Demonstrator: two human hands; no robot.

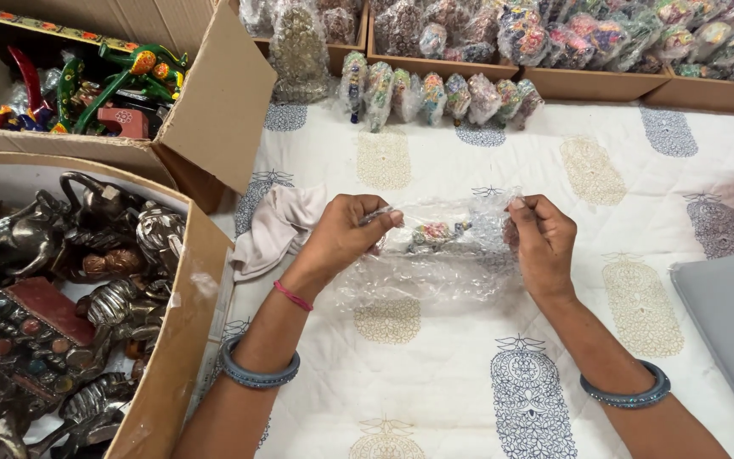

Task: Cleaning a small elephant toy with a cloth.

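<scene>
While the left hand (346, 234) pinches one upper corner of a sheet of clear bubble wrap (443, 263) between thumb and fingers, the right hand (542, 238) nips the opposite upper corner the same way, so the sheet is stretched flat between the two grips just over the printed white cloth (469, 382). A small painted figurine (437, 233) lies on or within the wrap, about midway between the two hands and level with the knuckles; the plastic blurs it, so its shape is hard to make out, though it seems to be a little multicoloured animal. Just left of the left hand, partly behind it, sits a crumpled pale rag (278, 225). Further left of that wrist stands an open cardboard box (189, 340) of dark metal elephant figures. Beyond both hands, a row of wrapped figurines (435, 95) lines the far edge of the cloth.
</scene>
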